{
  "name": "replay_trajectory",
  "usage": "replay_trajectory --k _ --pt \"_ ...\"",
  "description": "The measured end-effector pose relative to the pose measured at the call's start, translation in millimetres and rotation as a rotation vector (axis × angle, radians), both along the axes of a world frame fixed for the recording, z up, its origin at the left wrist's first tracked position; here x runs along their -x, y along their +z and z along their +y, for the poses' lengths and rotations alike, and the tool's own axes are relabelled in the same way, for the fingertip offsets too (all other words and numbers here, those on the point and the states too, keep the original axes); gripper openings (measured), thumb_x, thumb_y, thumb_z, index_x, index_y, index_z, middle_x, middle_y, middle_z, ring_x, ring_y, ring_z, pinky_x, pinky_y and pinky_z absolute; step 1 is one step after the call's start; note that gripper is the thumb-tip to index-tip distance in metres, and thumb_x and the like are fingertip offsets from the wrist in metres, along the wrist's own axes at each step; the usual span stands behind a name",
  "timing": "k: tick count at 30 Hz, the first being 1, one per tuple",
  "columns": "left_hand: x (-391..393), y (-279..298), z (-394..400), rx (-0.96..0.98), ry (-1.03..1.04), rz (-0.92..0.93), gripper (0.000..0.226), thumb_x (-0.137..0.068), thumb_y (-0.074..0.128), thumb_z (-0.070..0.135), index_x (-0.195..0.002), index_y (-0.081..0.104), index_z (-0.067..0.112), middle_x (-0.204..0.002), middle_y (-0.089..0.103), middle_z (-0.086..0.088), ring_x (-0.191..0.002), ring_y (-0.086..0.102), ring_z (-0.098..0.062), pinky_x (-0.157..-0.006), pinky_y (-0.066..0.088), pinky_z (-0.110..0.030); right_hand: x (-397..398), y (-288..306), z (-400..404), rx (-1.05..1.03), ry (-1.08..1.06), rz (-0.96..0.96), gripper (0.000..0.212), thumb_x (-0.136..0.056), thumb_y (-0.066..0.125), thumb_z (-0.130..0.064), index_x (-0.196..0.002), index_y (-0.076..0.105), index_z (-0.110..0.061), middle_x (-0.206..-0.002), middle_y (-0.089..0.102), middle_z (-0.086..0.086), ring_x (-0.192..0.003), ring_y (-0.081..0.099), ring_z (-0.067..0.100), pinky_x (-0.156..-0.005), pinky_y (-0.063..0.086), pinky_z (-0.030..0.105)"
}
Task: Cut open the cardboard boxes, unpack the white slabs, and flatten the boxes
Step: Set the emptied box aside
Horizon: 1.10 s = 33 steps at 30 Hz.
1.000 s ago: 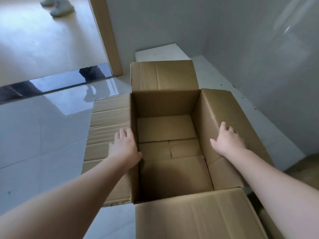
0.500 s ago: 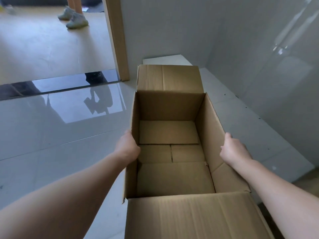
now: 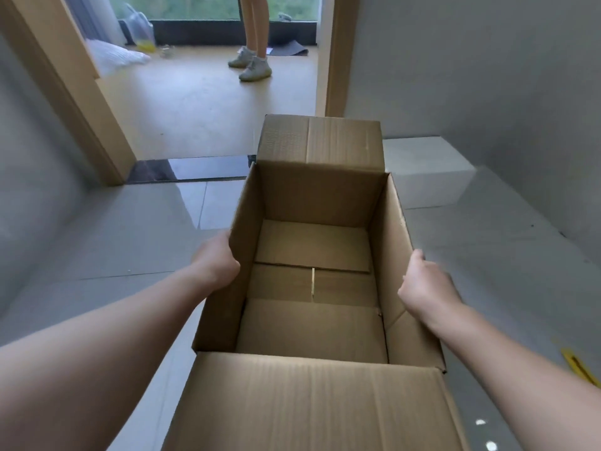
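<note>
I see soft daylight coming from the far window (image 3: 214, 8) beyond the wood-framed doorway (image 3: 335, 60), leaving the grey room evenly lit and fairly dim. It gleams off the glossy grey floor tiles (image 3: 195, 203). The inside of the open brown cardboard box (image 3: 312, 323) sits in mild shadow. Wide-angle distortion bows the edges; the left wall and near forearms look smeared with blur.

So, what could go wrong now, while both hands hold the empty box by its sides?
1. The bottom flaps of the box already show a gap in the middle; they may open if pushed.
2. The left hand and right hand grip thin walls, which may buckle or slip.
3. A yellow tool, perhaps the cutter, lies on the floor near the right arm; someone could step on it.
</note>
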<state>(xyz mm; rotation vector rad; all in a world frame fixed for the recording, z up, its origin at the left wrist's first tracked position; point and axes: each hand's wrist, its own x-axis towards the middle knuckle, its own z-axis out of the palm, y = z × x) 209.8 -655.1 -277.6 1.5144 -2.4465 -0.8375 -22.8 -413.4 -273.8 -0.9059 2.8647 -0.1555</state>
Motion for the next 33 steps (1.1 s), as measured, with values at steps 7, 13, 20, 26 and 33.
replay_trajectory --k 7,13,20,26,33 --pt "-117.1 9.4 -78.6 0.038 0.145 -0.075 0.055 -0.079 0.053 0.003 -0.132 0.047 0.018 -0.113 0.062 -0.010 -0.101 0.059 -0.029 -0.086 0.050 -0.035 -91.4 1.9 -108.0 0.057 0.155 -0.075 0.046 -0.084 0.045 0.003 -0.128 0.033 0.001 -0.087 0.054 0.014 -0.079 0.050 0.029 -0.062 0.040 0.035" --pt "-220.3 7.9 -131.5 -0.003 0.271 -0.093 0.062 -0.084 0.057 0.005 -0.142 0.037 0.015 -0.134 0.053 -0.013 -0.119 0.052 -0.029 -0.093 0.042 -0.028 -175.4 -6.5 -184.9 0.067 0.277 -0.143 0.052 -0.086 0.048 0.002 -0.135 0.030 0.001 -0.094 0.058 0.015 -0.081 0.054 0.029 -0.063 0.045 0.034" --pt "-332.6 3.4 -172.1 -0.014 0.387 -0.123 0.064 -0.086 0.059 0.007 -0.145 0.034 0.017 -0.141 0.047 -0.011 -0.125 0.047 -0.029 -0.098 0.039 -0.028 -275.8 -21.2 -246.1 0.039 0.367 -0.224 0.045 -0.086 0.049 0.000 -0.128 0.033 -0.003 -0.086 0.056 0.012 -0.076 0.058 0.027 -0.056 0.047 0.032" --pt "-398.5 -13.0 -190.1 -0.013 0.472 -0.130 0.059 -0.084 0.059 0.006 -0.139 0.044 0.023 -0.131 0.056 -0.007 -0.114 0.055 -0.028 -0.086 0.042 -0.027 -340.5 -30.6 -266.0 0.002 0.420 -0.291 0.032 -0.087 0.059 -0.012 -0.104 0.032 -0.010 -0.067 0.045 0.002 -0.064 0.049 0.020 -0.053 0.043 0.029" --pt "-418.4 -26.7 -180.7 0.123 0.619 -0.255 0.045 -0.084 0.048 -0.001 -0.124 0.050 0.019 -0.112 0.060 -0.014 -0.099 0.057 -0.034 -0.073 0.045 -0.035 -383.6 -34.6 -274.7 -0.181 0.520 -0.202 0.084 -0.086 0.055 -0.014 -0.150 0.002 -0.004 -0.080 0.052 0.004 -0.080 0.059 0.026 -0.063 0.047 0.033"
